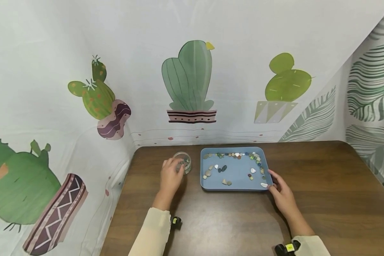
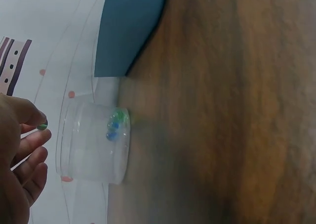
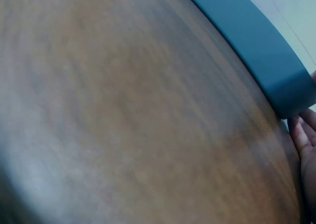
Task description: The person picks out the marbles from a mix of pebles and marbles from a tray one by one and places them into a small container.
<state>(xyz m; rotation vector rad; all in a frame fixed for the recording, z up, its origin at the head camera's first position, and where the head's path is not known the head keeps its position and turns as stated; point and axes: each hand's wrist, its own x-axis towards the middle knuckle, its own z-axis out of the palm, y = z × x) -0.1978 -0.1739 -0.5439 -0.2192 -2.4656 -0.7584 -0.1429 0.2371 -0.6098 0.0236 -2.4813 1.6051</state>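
Note:
A clear round jar (image 1: 187,167) stands left of the tray, with several green and blue marbles (image 2: 116,124) at its bottom. My left hand (image 1: 171,175) is at the jar's mouth, pinching a small green marble (image 2: 43,126) between thumb and finger. The blue rectangular tray (image 1: 240,179) holds small stones and marbles, many lined along its back and right sides. At its front right corner, my right hand (image 1: 282,192) grips the rim, thumb near a white stone (image 1: 264,185) inside. The right wrist view catches only part of that hand (image 3: 307,135) against the tray's outer wall (image 3: 266,61).
The brown wooden table (image 1: 230,220) reaches back to a white cloth (image 1: 243,78) printed with cacti. Inside the tray lie two dark stones (image 1: 224,168) near the left and a white stone (image 1: 253,170) towards the right.

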